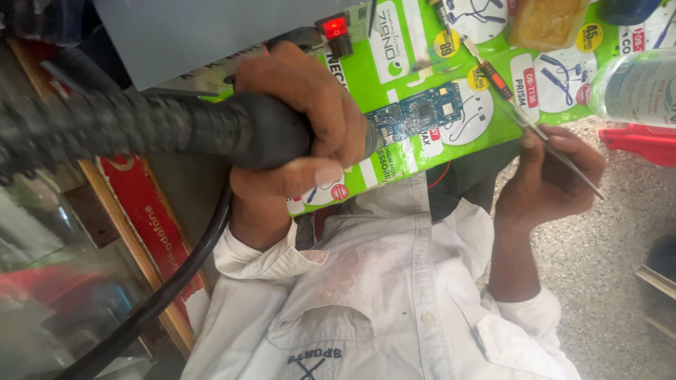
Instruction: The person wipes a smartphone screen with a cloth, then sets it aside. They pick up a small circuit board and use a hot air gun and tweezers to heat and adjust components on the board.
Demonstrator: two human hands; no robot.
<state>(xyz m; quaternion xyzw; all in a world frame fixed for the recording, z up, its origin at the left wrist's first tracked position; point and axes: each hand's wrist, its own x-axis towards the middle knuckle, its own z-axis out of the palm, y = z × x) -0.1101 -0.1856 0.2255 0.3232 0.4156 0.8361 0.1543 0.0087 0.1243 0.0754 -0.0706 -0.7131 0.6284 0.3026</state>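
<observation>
The left hand (296, 127) is wrapping tightly around the black handle (211, 130) of a hot-air tool, fingers curling over the top and the thumb pressing along the underside, so the grip is fully closed on it. A thick black hose (162, 281) is trailing from the handle toward 7 o'clock, down past the white shirt sleeve. The tool's front end is poking out of the fist toward 3 o'clock, and it is sitting just beside the left edge of a small blue circuit board (422, 112); whether it is touching the board cannot be told. The board is lying flat on a bright green printed card (394, 162) near the top centre of the view, between the two hands. The right hand (549, 183), at 4 o'clock from the board, is pinching a thin metal tool (563, 160) between thumb and fingers; the tool is lying slantwise, its upper end pointing toward 10 o'clock and stopping near the board's right edge, apart from it. At 1 o'clock from the board a screwdriver (493, 77) with an orange and black grip is lying on the green card. Further toward 1 o'clock a yellowish block (546, 21) is sitting at the frame's top edge. A clear plastic bottle (634, 88) is lying at 3 o'clock, above a red object (641, 141). A red switch (336, 28) is glowing at 11 o'clock from the board. A speckled surface (605, 267) is showing below the right hand.
</observation>
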